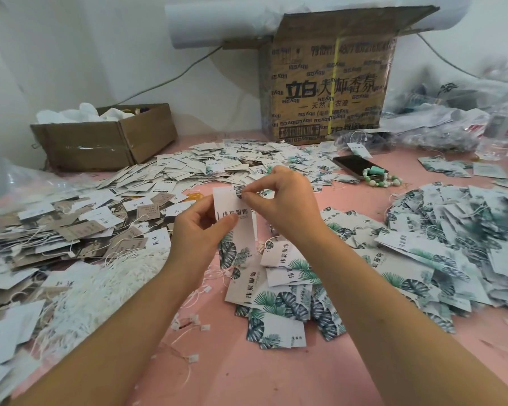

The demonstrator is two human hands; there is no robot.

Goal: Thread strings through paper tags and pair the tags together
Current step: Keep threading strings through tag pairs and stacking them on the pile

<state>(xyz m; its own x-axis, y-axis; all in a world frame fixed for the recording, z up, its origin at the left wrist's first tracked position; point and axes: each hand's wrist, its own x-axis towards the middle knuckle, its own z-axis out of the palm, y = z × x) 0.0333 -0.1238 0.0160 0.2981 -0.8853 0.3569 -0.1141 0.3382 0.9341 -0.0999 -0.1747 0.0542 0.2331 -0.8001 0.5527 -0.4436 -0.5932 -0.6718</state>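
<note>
A heap of white strings [100, 276] lies on the pink table [247, 370], left of the left forearm. The left hand [200, 230] grips a leaf-printed paper tag [225, 200] by its middle, with its long axis upright. The right hand [279, 200] reaches in from the right and pinches the tag's top corner between thumb and forefinger. Any string held there is too thin to see.

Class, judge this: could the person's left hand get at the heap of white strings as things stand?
Probably yes: the strings lie uncovered just left of the left hand, though it holds a tag.
</note>
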